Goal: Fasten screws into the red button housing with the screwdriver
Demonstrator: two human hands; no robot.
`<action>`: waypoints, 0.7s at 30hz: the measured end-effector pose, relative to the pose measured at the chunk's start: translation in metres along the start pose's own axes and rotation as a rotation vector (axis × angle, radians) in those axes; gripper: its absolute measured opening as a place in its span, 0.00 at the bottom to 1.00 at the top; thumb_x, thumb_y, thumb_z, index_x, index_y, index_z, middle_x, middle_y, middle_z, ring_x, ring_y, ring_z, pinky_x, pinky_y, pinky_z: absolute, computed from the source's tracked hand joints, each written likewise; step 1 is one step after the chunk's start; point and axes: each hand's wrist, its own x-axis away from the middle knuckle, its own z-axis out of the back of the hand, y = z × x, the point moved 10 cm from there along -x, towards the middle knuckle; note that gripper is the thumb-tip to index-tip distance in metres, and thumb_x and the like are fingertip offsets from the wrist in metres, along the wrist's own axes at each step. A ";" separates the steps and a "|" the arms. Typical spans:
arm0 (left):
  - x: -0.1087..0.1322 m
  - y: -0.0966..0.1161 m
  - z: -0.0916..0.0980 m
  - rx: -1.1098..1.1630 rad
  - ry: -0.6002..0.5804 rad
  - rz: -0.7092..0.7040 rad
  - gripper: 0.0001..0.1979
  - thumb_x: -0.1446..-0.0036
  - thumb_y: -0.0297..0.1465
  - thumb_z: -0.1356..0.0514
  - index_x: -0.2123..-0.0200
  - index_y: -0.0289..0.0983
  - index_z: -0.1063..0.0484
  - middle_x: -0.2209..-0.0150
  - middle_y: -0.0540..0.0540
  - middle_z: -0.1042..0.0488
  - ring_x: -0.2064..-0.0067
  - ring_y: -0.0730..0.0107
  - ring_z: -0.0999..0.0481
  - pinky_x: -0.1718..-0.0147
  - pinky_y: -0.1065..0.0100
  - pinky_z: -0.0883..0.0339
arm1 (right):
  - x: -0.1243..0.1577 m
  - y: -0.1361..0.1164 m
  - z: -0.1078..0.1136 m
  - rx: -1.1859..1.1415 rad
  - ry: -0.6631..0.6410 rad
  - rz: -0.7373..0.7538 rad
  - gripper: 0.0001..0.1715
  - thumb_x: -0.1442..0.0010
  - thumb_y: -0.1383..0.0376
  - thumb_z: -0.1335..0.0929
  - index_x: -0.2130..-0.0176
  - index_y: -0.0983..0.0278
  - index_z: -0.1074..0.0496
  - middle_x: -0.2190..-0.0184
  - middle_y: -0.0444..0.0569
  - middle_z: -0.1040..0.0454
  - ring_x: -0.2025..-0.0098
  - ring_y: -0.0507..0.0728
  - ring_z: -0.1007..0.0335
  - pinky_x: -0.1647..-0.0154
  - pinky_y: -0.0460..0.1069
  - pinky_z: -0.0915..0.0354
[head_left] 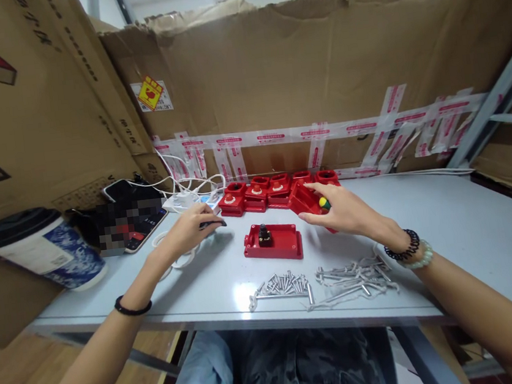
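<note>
My left hand [197, 226] is closed on a small black piece [213, 224], held just above the table; its kind I cannot make out. My right hand [338, 207] grips a red plastic housing [302, 200], which is tilted on its side. Close to the right palm shows a yellow and green object [324, 203], partly hidden by the fingers. Between my hands an open red plastic base [283, 243] lies flat, with a black switch block [265, 236] standing in it.
Behind stand several red housings [256, 193]. Nearer me lie a pile of screws [289, 283] and metal rods with strings [356, 282]. At left are a white cable coil [185, 258], a phone [147, 228], a power strip [183, 200] and a paper cup [50, 252]. Cardboard [271, 79] walls the back.
</note>
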 end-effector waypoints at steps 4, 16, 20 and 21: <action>0.004 0.004 -0.022 0.049 -0.130 0.007 0.17 0.40 0.43 0.45 0.61 0.41 0.21 0.67 0.44 0.28 0.64 0.64 0.30 0.61 0.64 0.35 | 0.001 0.004 -0.001 -0.225 -0.081 -0.055 0.43 0.47 0.45 0.34 0.40 0.67 0.38 0.66 0.53 0.22 0.61 0.62 0.26 0.58 0.57 0.33; -0.014 0.053 -0.006 0.050 -0.088 -0.083 0.15 0.38 0.40 0.47 0.57 0.38 0.26 0.59 0.43 0.29 0.57 0.62 0.30 0.56 0.62 0.36 | -0.001 0.019 -0.022 -0.908 -0.347 -0.245 0.26 0.40 0.46 0.38 0.66 0.66 0.27 0.72 0.50 0.24 0.75 0.50 0.31 0.76 0.45 0.35; -0.020 0.071 -0.001 0.047 -0.068 -0.131 0.15 0.37 0.39 0.47 0.57 0.37 0.27 0.60 0.42 0.28 0.57 0.62 0.30 0.57 0.61 0.36 | -0.001 0.020 -0.019 -0.928 -0.334 -0.240 0.22 0.42 0.47 0.36 0.65 0.63 0.28 0.71 0.48 0.25 0.74 0.51 0.31 0.76 0.45 0.34; -0.020 0.072 0.001 0.045 -0.066 -0.131 0.14 0.37 0.38 0.47 0.57 0.37 0.27 0.60 0.42 0.28 0.57 0.62 0.30 0.57 0.61 0.36 | -0.002 0.019 -0.018 -0.939 -0.328 -0.231 0.20 0.42 0.48 0.35 0.62 0.62 0.29 0.69 0.47 0.24 0.74 0.51 0.31 0.76 0.45 0.34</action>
